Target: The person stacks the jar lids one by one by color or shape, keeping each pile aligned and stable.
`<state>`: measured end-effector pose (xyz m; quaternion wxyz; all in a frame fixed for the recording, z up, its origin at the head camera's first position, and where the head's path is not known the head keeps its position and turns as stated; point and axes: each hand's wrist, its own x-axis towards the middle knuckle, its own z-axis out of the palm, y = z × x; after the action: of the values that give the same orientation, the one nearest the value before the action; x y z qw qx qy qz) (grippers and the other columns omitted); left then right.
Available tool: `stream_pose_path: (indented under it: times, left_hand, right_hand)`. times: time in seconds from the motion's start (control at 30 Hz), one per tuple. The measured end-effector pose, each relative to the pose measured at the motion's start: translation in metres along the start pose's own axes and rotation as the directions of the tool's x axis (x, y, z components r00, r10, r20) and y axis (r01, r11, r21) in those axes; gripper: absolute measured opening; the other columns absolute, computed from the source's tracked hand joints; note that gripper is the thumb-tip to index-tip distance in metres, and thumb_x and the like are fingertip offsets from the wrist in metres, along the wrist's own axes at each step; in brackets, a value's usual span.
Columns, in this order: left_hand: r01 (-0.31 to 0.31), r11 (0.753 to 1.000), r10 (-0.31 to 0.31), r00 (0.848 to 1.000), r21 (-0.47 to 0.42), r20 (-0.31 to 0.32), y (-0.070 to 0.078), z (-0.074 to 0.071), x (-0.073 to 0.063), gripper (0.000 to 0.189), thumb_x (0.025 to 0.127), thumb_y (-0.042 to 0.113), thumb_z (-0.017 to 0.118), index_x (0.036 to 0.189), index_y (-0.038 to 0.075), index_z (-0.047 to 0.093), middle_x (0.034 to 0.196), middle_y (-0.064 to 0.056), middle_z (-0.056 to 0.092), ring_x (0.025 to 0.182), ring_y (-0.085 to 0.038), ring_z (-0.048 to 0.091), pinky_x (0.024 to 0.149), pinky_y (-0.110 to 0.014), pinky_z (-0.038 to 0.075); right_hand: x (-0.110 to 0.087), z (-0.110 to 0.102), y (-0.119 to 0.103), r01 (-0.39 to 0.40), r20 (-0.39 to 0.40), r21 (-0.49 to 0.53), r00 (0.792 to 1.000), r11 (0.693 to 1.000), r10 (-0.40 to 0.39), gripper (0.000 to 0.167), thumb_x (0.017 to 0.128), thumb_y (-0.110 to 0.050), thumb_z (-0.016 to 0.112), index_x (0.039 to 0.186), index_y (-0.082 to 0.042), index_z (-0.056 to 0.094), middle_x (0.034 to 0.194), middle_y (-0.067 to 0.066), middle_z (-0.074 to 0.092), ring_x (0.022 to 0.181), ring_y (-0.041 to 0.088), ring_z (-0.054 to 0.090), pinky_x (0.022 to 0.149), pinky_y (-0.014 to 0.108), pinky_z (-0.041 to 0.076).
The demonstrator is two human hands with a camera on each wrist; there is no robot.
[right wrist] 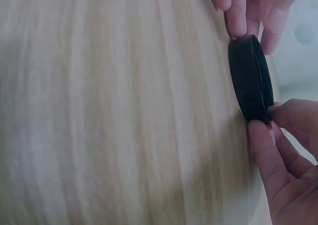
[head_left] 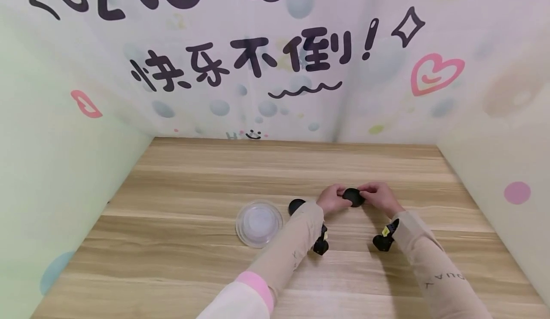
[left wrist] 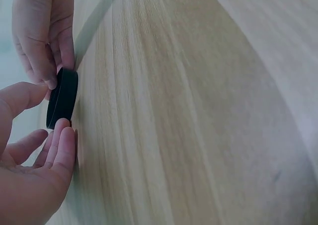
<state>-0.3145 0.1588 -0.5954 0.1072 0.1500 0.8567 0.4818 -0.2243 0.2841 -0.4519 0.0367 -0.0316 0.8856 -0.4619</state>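
A shallow black round lid (head_left: pixel 354 197) with a raised rim sits between both hands, low over the wooden table. My right hand (head_left: pixel 380 196) pinches its right edge between thumb and fingers, as the right wrist view shows at the lid's rim (right wrist: pixel 246 78). On the other side, my left hand (head_left: pixel 333 199) touches the rim with its fingertips, its fingers fairly straight. In the left wrist view the lid (left wrist: pixel 63 98) stands tilted, seen nearly edge-on, with the left thumb beside it.
Left of the left forearm stands a clear round plastic container (head_left: pixel 259 224). Beside it lies another black round piece (head_left: pixel 296 206), partly covered by the left sleeve (head_left: pixel 296 242). A printed cloth wall (head_left: pixel 258 118) borders the wooden table (head_left: pixel 180 261) at the back.
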Motion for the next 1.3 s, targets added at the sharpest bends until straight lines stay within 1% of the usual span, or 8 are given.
stream_pose_path:
  times: [0.2,0.3,0.4,0.57,0.77,0.93,1.13,1.3]
  left_hand:
    - [0.002,1.0,-0.001,0.999,0.03,-0.041,-0.078,0.047,0.063,0.049,0.061,0.038,0.077,0.105,0.024,0.06,0.088,0.015,0.061,0.08,0.0,0.055,0.07,-0.018,0.045]
    - [-0.006,0.999,0.008,0.998,0.031,-0.065,-0.099,0.059,0.079,0.042,0.061,0.039,0.077,0.098,0.028,0.061,0.081,0.017,0.059,0.074,0.001,0.054,0.066,-0.018,0.044]
    - [-0.003,1.0,0.005,0.996,0.021,-0.083,-0.099,0.058,0.077,0.033,0.062,0.034,0.077,0.092,0.03,0.063,0.074,0.018,0.058,0.069,0.002,0.053,0.063,-0.016,0.043]
    - [0.017,0.999,-0.011,0.989,0.041,-0.146,-0.071,0.04,0.05,0.027,0.065,0.026,0.076,0.09,0.028,0.066,0.073,0.016,0.059,0.068,0.0,0.054,0.062,-0.016,0.043]
    - [-0.009,1.0,0.011,0.984,0.01,-0.178,-0.101,0.059,0.076,0.026,0.064,0.031,0.077,0.086,0.036,0.065,0.07,0.02,0.058,0.066,0.003,0.054,0.062,-0.016,0.044]
    - [-0.068,0.998,0.065,0.982,-0.013,-0.175,-0.039,0.012,0.021,0.021,0.067,0.021,0.074,0.086,0.03,0.069,0.067,0.018,0.059,0.063,0.004,0.053,0.058,-0.013,0.042]
    - [0.066,0.996,-0.071,0.995,-0.063,-0.069,0.065,-0.068,-0.06,0.022,0.071,0.011,0.072,0.093,0.015,0.071,0.074,0.002,0.065,0.07,-0.008,0.059,0.065,-0.02,0.047]
    - [-0.052,0.998,0.048,0.997,-0.048,-0.067,0.063,-0.084,-0.058,0.02,0.07,0.016,0.072,0.09,0.017,0.071,0.069,0.007,0.063,0.064,-0.004,0.056,0.058,-0.015,0.044]
  right_hand:
    - [0.0,0.005,-0.004,0.011,-0.001,-0.026,1.0,1.0,-0.011,0.022,0.083,0.0,0.054,0.1,0.015,0.058,0.093,0.027,0.061,0.073,0.014,0.058,0.059,0.02,0.049]
    - [0.0,0.006,-0.005,0.002,-0.003,-0.022,1.0,1.0,-0.002,0.022,0.083,0.0,0.055,0.1,0.014,0.058,0.092,0.026,0.061,0.072,0.014,0.058,0.059,0.022,0.05]
    - [0.0,0.006,-0.005,-0.009,-0.002,-0.014,1.0,1.0,0.009,0.023,0.083,-0.001,0.056,0.1,0.014,0.058,0.09,0.024,0.062,0.07,0.013,0.058,0.059,0.023,0.05]
    - [-0.001,0.007,-0.006,-0.027,0.004,-0.005,1.0,1.0,0.027,0.024,0.083,-0.002,0.057,0.1,0.014,0.058,0.09,0.023,0.062,0.069,0.012,0.058,0.06,0.024,0.051]
    - [-0.002,0.006,-0.008,-0.022,0.006,-0.017,1.0,1.0,0.023,0.023,0.083,-0.001,0.056,0.101,0.014,0.058,0.092,0.025,0.061,0.071,0.014,0.059,0.06,0.022,0.05]
    - [-0.001,0.004,-0.008,-0.023,0.008,-0.005,1.0,1.0,0.023,0.024,0.083,-0.002,0.056,0.101,0.013,0.059,0.093,0.026,0.061,0.073,0.017,0.06,0.06,0.022,0.051]
    - [0.0,0.004,-0.015,-0.026,0.01,0.004,1.0,1.0,0.026,0.024,0.084,-0.005,0.056,0.102,0.011,0.06,0.091,0.024,0.062,0.071,0.015,0.06,0.059,0.022,0.05]
    - [0.001,0.003,-0.024,-0.016,0.008,-0.015,1.0,1.0,0.017,0.024,0.084,-0.007,0.057,0.102,0.008,0.061,0.09,0.021,0.063,0.071,0.015,0.06,0.059,0.024,0.05]
